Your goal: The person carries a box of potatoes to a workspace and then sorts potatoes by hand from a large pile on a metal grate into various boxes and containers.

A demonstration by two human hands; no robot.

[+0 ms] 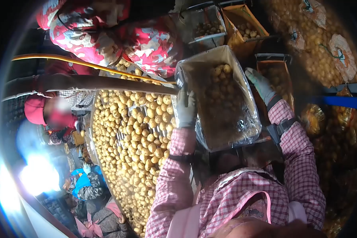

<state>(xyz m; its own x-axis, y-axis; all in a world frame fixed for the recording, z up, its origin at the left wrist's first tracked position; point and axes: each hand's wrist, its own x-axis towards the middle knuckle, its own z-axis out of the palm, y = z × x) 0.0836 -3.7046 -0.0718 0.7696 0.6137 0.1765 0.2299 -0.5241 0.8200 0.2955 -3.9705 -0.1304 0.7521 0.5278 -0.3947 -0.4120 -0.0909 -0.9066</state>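
Between my two gloved hands is a large box (216,125) lined with clear plastic. A small heap of potatoes (223,81) lies toward its far end, and the near part of its floor shows bare. My left hand (186,108) is at the box's left rim, fingers pointing away from me and pressed against the side. On the opposite side my right hand (261,85) lies along the right rim, its fingers fairly straight and close together. Undersides of both hands are hidden.
Left of the box, many loose potatoes (142,135) cover a sorting surface. A brown beam (87,82) and yellow hose (87,70) cross above it. Smaller bins (246,23) stand beyond; filled net sacks (317,43) lie right. Several people are around, one in a patterned red jacket (91,35).
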